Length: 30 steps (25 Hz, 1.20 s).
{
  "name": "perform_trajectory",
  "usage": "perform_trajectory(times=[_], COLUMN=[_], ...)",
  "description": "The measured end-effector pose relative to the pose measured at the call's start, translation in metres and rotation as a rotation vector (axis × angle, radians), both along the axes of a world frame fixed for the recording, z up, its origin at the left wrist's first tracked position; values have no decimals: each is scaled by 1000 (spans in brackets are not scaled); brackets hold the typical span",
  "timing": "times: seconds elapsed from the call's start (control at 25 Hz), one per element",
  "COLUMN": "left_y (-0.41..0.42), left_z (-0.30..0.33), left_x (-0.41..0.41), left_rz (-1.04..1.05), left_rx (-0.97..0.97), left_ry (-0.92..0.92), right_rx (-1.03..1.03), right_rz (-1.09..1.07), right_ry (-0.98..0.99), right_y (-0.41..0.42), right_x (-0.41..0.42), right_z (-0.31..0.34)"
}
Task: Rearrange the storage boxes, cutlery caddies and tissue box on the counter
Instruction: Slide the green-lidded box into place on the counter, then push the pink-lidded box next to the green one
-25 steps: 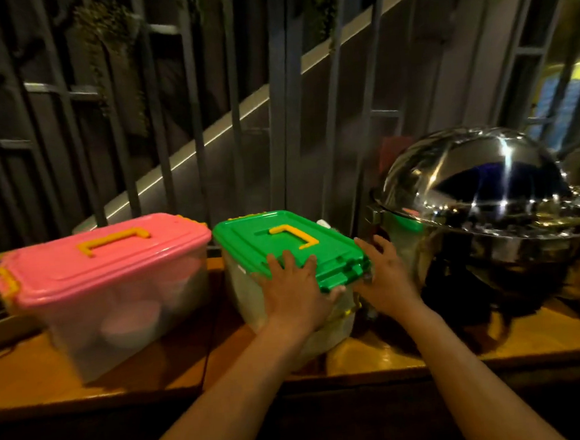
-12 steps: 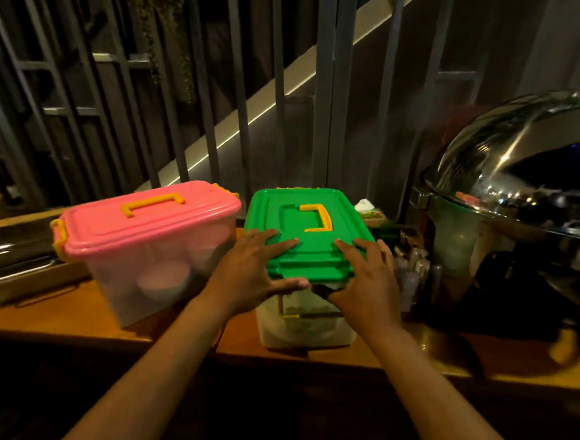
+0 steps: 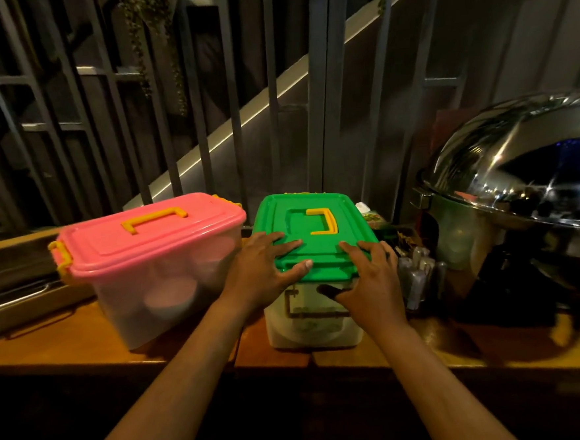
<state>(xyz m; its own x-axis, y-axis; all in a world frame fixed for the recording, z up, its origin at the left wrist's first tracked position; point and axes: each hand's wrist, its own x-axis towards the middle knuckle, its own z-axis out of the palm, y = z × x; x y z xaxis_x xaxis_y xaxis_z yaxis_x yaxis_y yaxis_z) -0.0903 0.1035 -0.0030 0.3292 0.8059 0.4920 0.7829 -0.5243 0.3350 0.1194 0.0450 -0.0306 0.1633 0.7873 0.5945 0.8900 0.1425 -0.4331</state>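
Right now both hands are on the green-lidded box (image 3: 311, 280), which stands on the wooden table (image 3: 67, 342) close to its front edge. The left hand (image 3: 262, 266) lies flat on the near left part of the green lid (image 3: 313, 232), fingers spread, with the thumb reaching along the lid's front rim. The right hand (image 3: 371, 276) grips the near right corner, fingers on top of the lid and the thumb pressed against the clear front wall below it. So both hands are grasping this box at the lid, neither one clenched into a fist.

A yellow handle (image 3: 324, 220) lies flat in the recess of the green lid. Just beside the box, to its left, stands the pink-lidded box (image 3: 154, 263), also with a yellow handle and yellow clips; pale round shapes show dimly through its clear wall. I cannot tell whether the two boxes touch.

On the right, near the green-lidded box, a cutlery holder (image 3: 417, 272) stands with dark handles sticking up, partly hidden by the right hand. Behind it sits a small tissue box (image 3: 370, 216), mostly hidden. Further right is a big shiny domed food warmer (image 3: 519, 183). Metal railings (image 3: 273, 94) rise behind the table.
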Motion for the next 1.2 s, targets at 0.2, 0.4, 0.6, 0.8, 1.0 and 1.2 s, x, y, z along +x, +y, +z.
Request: perform_trajectory(times=[0.2, 0.4, 0.6, 0.8, 1.0, 1.2], left_y=[-15, -48, -55, -45, -26, 15], left_z=[-10, -20, 10, 26, 32, 25], left_x=[5, -47, -136, -228, -293, -341], left_rz=[102, -72, 110, 414, 558, 517], left_rx=[57, 173, 246, 216, 166, 119], left_ry=[-80, -113, -157, -96, -18, -16], right_rx=[-157, -150, 196, 129, -69, -132], right_rz=[-26, -3, 201, 477, 587, 401], right_ry=[-78, -92, -15, -8, -84, -260], right_y=[-8, -38, -18, 18, 44, 79], right_x=[-1, -32, -130, -218, -313, -384], right_z=[13, 31, 42, 59, 52, 32])
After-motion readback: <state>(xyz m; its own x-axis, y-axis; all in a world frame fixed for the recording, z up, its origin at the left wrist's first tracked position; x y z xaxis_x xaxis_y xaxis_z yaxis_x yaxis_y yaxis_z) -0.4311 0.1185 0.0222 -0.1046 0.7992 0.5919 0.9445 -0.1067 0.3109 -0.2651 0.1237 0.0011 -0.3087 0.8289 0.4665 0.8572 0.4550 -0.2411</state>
